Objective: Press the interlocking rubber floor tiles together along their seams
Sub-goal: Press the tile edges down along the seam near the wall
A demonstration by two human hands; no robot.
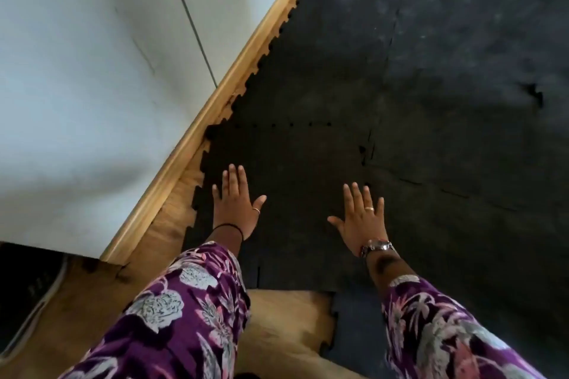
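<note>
Head view: hands (pixel 237 206) (pixel 363 221) flat on tile (pixel 295 169)

A wooden floor (pixel 172 224) shows bare along the skirting board (pixel 197 129) and at the near edge, and black rubber floor tiles (pixel 308 86) with toothed edges cover the rest. The nearest tile (pixel 292 163) lies flat with both hands pressed on it, its seams to the neighbouring tiles showing small gaps. A dark bluish tile (pixel 357 326) lies on the wood nearby, perhaps loose.

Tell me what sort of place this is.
Probably a room indoors, perhaps a home gym being floored: black interlocking rubber tiles laid against a wooden skirting board under a white wall.
</note>
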